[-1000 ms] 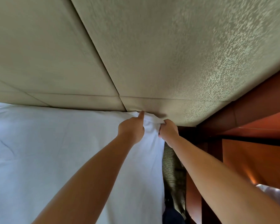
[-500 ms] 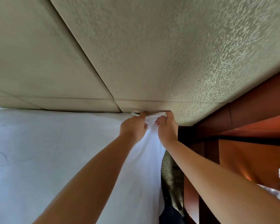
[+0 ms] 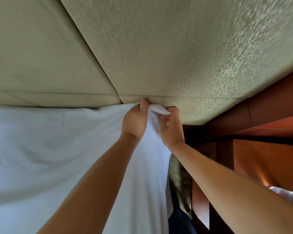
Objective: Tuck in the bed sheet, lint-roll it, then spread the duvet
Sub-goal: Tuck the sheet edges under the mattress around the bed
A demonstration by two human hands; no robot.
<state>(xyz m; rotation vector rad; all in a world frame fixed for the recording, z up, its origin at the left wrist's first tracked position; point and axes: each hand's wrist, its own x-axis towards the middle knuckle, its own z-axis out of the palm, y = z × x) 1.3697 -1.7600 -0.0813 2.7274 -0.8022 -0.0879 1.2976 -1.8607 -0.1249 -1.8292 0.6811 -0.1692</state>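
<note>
head view: white bed sheet [image 3: 61, 149] spread over the mattress, its far corner bunched up against the padded headboard [image 3: 159, 48] at the bed's right edge. left hand [image 3: 134, 120] curled into the sheet just left of the bunch, thumb raised against the headboard's lower band. right hand [image 3: 172, 127] just beside it, fingers [image 3: 173, 110] pinching the loose fold of cloth at the corner. both grips closed on fabric, not open; fold lifted clear of the mattress, not yet pushed into the gap. wooden bedside unit [image 3: 260, 149] to the right, patterned bed base [image 3: 179, 174] showing below the hanging sheet edge. no lint roller or duvet clearly in view; a bit of white cloth at the far right edge too cropped to identify.

likely step: first stage, tucking the head corner. risks, as a judgement: pulling too hard toward the corner could drag the sheet off the far side or leave diagonal creases; gap between headboard and mattress looks tight, so knuckles may jam or the fold may spring back out if pushed in shallow; letting go with one hand early could let the bunch slump down the side.
</note>
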